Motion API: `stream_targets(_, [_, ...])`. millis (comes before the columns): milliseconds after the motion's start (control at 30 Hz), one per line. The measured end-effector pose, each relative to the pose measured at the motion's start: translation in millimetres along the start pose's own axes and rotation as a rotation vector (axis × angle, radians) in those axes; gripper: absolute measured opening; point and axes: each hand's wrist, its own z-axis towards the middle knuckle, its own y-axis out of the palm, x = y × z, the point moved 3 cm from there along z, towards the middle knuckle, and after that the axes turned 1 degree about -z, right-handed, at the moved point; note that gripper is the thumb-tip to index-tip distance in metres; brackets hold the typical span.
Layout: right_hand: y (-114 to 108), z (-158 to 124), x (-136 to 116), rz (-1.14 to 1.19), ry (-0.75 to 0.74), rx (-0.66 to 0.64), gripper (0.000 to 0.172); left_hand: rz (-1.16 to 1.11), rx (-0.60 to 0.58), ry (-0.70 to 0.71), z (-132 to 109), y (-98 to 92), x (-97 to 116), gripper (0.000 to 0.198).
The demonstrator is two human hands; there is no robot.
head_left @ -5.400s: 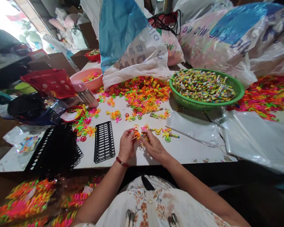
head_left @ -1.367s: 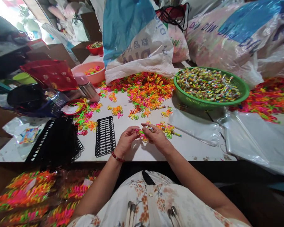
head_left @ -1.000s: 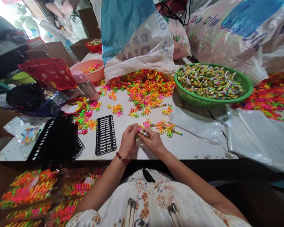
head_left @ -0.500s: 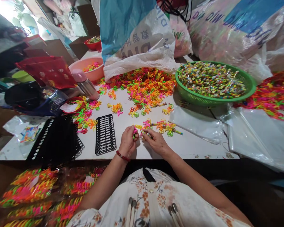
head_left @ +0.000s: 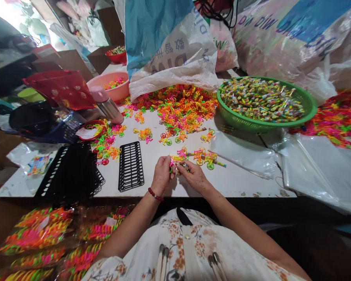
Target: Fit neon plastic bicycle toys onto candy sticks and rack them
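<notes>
Close together over the white table, my hands meet at their fingertips. My left hand [head_left: 163, 175], a red bead bracelet at its wrist, is closed on a small pink and green plastic toy bicycle [head_left: 172, 165]. My right hand [head_left: 195, 177] pinches a small multicoloured tube [head_left: 185, 168], partly covered by its fingers. The tube's near end touches or almost touches the toy; I cannot tell which. Just beyond the fingers lies a row of toy bicycles [head_left: 199, 155] with tubes in them. Left of my hands, a black plastic rack [head_left: 130, 166] lies flat.
A heap of toy bicycles [head_left: 187, 105] spills from a large plastic sack [head_left: 169, 43]. At the right stands a green basket [head_left: 236, 119] of similar tubes, with clear plastic bags [head_left: 318, 168] before it. Black racks [head_left: 67, 171] are stacked left, near a steel flask [head_left: 109, 107].
My left hand has moved slightly right, bringing the toy bicycle up to the tube. The right hand keeps almost the same place.
</notes>
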Motion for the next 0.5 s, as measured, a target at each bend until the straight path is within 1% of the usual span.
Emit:
stream_targets(133, [-0.8,-0.7,-1.6,-0.010,-0.016,0.002,0.030,0.072,-0.014,0.006,-1.2,0.3,-1.6,0.035])
stream_targets(267, [-1.9,-1.5,-1.9,-0.096,-0.092,0.048,0.025,0.072,0.002,0.000,-1.9,1.8,-4.1,0.034])
stream_targets(367, [-1.7,-2.5,-1.1,-0.140,-0.147,0.093,0.022,0.065,0.037,0.005,-1.2,2.4,-5.6,0.031])
stream_targets(500, [-1.1,-3.8,-2.9,-0.197,-0.223,0.117,0.018,0.127,0.089,0.008,1.4,0.1,-8.0,0.029])
